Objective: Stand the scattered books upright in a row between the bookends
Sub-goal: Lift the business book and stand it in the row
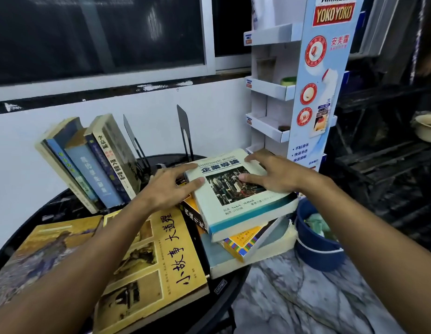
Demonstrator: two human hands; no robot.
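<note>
Both hands lie flat on the thick white book (236,201) at the table's (53,209) right edge.
The left hand (168,186) and right hand (272,173) press it with straight fingers and grip nothing. The stack (243,242) beneath overhangs the edge, so a careless lift may drag the lower books off. The bookends (184,128) stand at the far edge.

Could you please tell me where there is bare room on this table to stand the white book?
The gap between the left bookend and the right bookend looks free; a bare strip of table lies left of the leaning books. The front is crowded with flat yellow books and the pile under the white book.
</note>
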